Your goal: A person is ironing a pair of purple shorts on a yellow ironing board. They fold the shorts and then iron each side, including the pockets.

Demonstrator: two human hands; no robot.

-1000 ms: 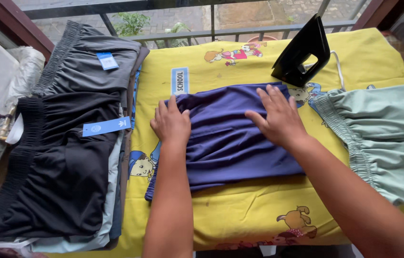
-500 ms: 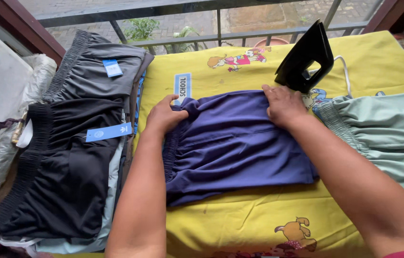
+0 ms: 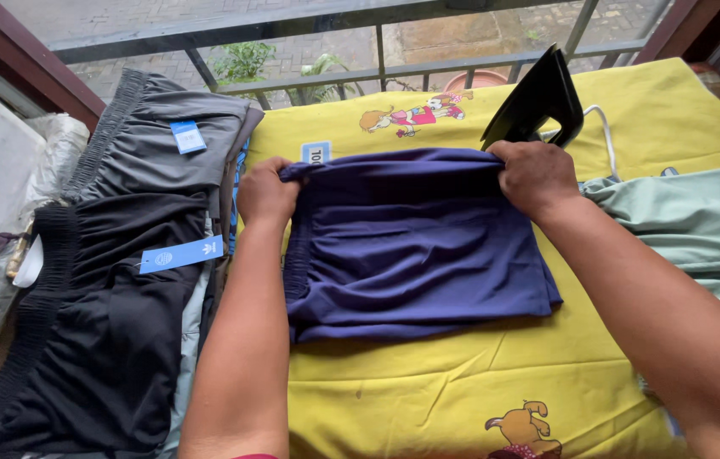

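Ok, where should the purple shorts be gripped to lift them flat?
Probably by the two far corners of the purple shorts, coming from the near side: the left hand and right hand already pinch that straight top edge, and the folded cloth lies flat on the yellow sheet.

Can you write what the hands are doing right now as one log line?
left hand: grips purple shorts far-left corner | right hand: grips far-right corner | black iron: upright behind
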